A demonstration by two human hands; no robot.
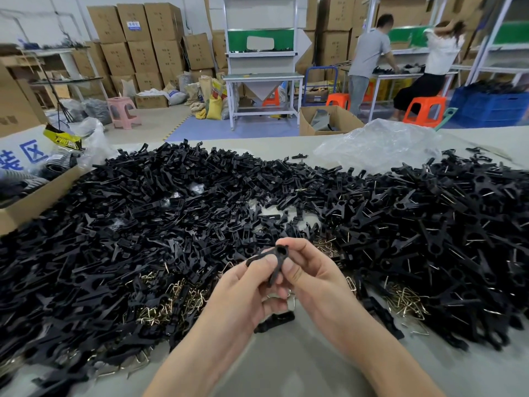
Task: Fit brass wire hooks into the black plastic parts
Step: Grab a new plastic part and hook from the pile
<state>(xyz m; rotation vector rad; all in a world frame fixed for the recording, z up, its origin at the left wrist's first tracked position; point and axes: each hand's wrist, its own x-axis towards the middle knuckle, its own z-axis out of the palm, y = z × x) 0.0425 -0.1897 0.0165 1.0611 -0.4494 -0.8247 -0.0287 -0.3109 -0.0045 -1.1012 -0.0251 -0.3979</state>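
Here, at the near centre of a grey counter (286, 365), a person's left hand (243, 290) and right hand (315, 282) meet over a single black plastic part (278, 260), held above the surface. The fingers (297, 245) of both hands are curled and clamped on the part, thumbs pressed to its near face, with its ringed end pointing up and far. Whether a hook already sits inside it cannot be told, as the thumbs cover the stem.

A deep heap of black parts (143, 219) spreads from left to right across the counter. Loose brass wire hooks (177, 299) lie tangled at its near edge, with a second cluster (406, 303) to the right. One stray black piece (274, 320) rests on the counter just below the hands.

A clear plastic bag (380, 144) lies crumpled at far right, and an open cardboard box (31, 202) sits at left. Far behind, two workers (369, 50) stand at a bench near orange stools (426, 108).
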